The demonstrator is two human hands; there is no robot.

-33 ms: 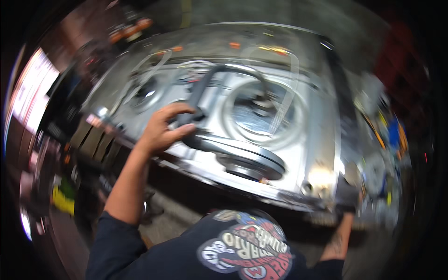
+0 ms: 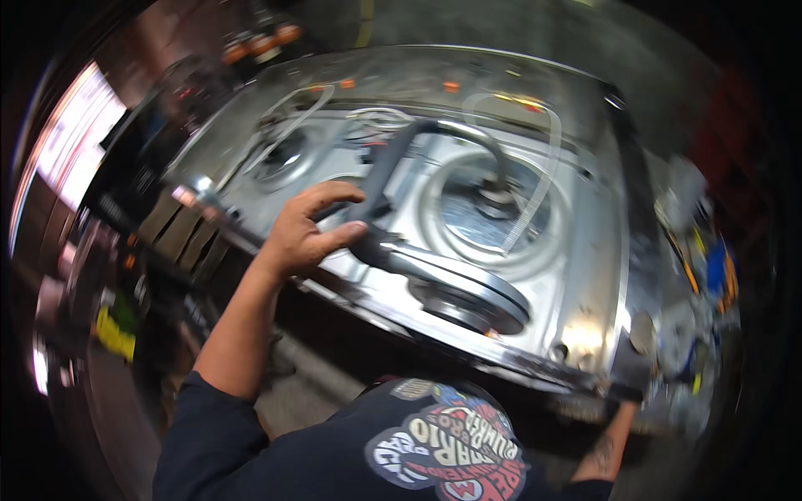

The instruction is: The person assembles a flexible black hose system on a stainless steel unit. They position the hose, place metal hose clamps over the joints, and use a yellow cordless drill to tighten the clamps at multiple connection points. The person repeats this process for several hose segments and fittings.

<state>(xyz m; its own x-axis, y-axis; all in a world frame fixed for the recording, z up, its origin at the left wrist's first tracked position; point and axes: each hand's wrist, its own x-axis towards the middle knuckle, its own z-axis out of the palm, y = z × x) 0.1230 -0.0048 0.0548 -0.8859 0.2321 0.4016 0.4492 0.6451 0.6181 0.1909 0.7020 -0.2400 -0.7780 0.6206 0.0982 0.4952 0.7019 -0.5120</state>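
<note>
Shirt: dark, with a colourful printed patch [image 2: 447, 438], nearest of all.
Right forearm: reaches to the near right corner [image 2: 606, 442]; the right hand is lost in shadow and blur, so its grip cannot be told.
Left hand: thumb and forefinger curved about the pipe's lower bend [image 2: 309, 234], a gap between their tips; whether they press on it cannot be told.
Dark curved pipe: over the middle of the metal unit, rising from beside the left hand and arching away to the right [image 2: 388, 167].
Round black-edged piece: near edge of the unit, just beyond the pipe's lower end [image 2: 468, 301]; the two seem to meet, but blur hides any fastening.
Large round recess: right of the pipe [image 2: 547, 230]; the pipe's far end comes down to a fitting inside it [image 2: 497, 196], so that end looks joined.
Pale ribbed hose: looped beyond, one end loose-looking over the recess [image 2: 555, 146].
Wires: bunched behind the pipe, uncovered [image 2: 376, 121].
Metal unit: lies open, its inside exposed [image 2: 576, 284]; by my reading, work is partway, with covering-up undone.
Orange objects: farthest, upper left [image 2: 263, 43].
</note>
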